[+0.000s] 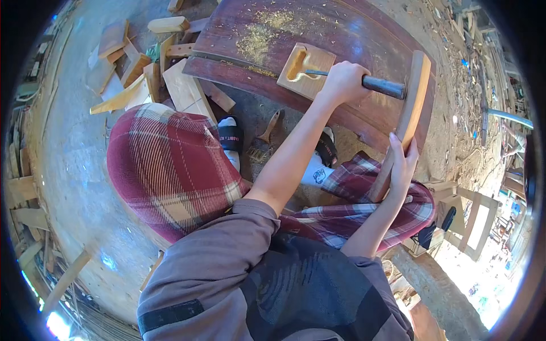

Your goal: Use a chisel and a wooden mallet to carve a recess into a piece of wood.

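Wooden block (pixel 306 71) lies on a dark red board (pixel 352 34). Left hand (pixel 343 82) grips a chisel (pixel 364 82) with fingers closed; right hand (pixel 402 165) clasps a wooden mallet (pixel 410 108).

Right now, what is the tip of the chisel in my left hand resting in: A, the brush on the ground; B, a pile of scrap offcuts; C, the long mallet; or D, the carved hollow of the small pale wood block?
D: the left hand grips the chisel, whose metal tip reaches into the hollow of the small pale wood block lying on the dark red board.
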The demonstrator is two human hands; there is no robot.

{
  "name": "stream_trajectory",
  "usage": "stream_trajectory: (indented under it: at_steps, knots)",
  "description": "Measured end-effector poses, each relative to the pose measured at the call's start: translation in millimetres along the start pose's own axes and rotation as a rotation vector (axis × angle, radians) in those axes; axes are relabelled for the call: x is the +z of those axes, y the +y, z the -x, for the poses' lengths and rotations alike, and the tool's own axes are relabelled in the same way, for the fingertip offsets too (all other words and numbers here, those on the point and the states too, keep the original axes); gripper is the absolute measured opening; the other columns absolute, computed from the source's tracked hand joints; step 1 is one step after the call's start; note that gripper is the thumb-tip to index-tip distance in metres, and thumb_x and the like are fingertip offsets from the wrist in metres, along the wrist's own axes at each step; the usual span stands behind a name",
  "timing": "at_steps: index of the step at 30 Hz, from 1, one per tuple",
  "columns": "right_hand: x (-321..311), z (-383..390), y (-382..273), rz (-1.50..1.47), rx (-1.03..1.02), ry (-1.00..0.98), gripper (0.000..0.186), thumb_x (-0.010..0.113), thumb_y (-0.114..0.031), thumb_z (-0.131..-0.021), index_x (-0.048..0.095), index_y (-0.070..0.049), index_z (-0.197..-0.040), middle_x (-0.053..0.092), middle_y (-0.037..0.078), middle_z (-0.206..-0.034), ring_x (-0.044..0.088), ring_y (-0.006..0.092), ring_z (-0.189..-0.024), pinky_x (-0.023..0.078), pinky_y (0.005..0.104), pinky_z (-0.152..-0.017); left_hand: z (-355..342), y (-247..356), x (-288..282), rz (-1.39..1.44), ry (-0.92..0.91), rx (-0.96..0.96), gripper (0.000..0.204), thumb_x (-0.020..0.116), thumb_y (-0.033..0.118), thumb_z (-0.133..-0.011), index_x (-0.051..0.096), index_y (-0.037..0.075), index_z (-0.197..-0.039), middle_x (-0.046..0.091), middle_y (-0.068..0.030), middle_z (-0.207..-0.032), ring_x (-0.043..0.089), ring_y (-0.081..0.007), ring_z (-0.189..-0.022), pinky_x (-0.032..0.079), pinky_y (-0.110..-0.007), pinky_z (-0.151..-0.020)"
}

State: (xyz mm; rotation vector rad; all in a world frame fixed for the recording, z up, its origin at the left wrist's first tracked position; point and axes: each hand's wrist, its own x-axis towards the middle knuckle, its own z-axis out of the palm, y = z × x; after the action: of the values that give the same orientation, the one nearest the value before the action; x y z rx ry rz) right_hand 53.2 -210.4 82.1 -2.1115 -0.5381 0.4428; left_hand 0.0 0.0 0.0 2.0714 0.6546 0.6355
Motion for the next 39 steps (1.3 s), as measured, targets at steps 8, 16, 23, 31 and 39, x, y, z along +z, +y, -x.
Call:
stream_trajectory:
  at_steps: [8,16,23,31,39]
  knots:
    - [10,33,-23,-0.42,0.062,0.159,0.032,0.062,-0.025,-0.086,0.052,-0.001,-0.105,0.052,0.005,-0.067,0.051,0.0122,-0.05,0.043,0.0255,-0.042,-3,-8,12,-0.024,0.02,0.059,0.02,0.07,0.034,-0.066,0.07,0.015,-0.069,0.066,-0.0114,-0.068,0.065,-0.0327,-0.071,0.052,-0.042,-0.071]
    - [47,55,29,-0.373,0.064,0.078,0.027,0.057,-0.022,-0.09,0.047,-0.002,-0.106,0.051,0.006,-0.063,0.052,0.015,-0.047,0.045,0.0276,-0.041,-5,-10,23,-0.143,-0.017,0.036,0.02,0.067,0.036,-0.067,0.072,0.017,-0.069,0.067,-0.0095,-0.068,0.066,-0.0303,-0.069,0.053,-0.04,-0.069]
    - [53,47,57,-0.276,-0.064,0.129,0.025,0.061,-0.019,-0.089,0.049,0.0,-0.1,0.052,0.006,-0.067,0.051,0.0129,-0.049,0.044,0.027,-0.044,0,-12,32,-0.196,-0.077,0.027,0.021,0.07,0.036,-0.065,0.072,0.016,-0.071,0.066,-0.0117,-0.068,0.066,-0.0313,-0.07,0.052,-0.042,-0.069]
    - [40,53,31,-0.512,0.084,0.273,0.025,0.061,-0.021,-0.089,0.049,-0.003,-0.102,0.051,0.004,-0.062,0.051,0.0114,-0.047,0.043,0.0248,-0.04,-2,-12,28,-0.17,-0.049,0.033,0.019,0.071,0.035,-0.065,0.072,0.017,-0.072,0.067,-0.0101,-0.069,0.066,-0.0309,-0.07,0.052,-0.042,-0.068]
    - [33,49,29,-0.534,-0.003,0.318,0.031,0.062,-0.017,-0.087,0.045,0.0,-0.106,0.053,0.006,-0.065,0.053,0.014,-0.048,0.046,0.028,-0.04,-3,-17,24,-0.107,0.051,0.062,0.019,0.071,0.035,-0.065,0.071,0.017,-0.07,0.066,-0.0103,-0.067,0.066,-0.0312,-0.07,0.052,-0.042,-0.068]
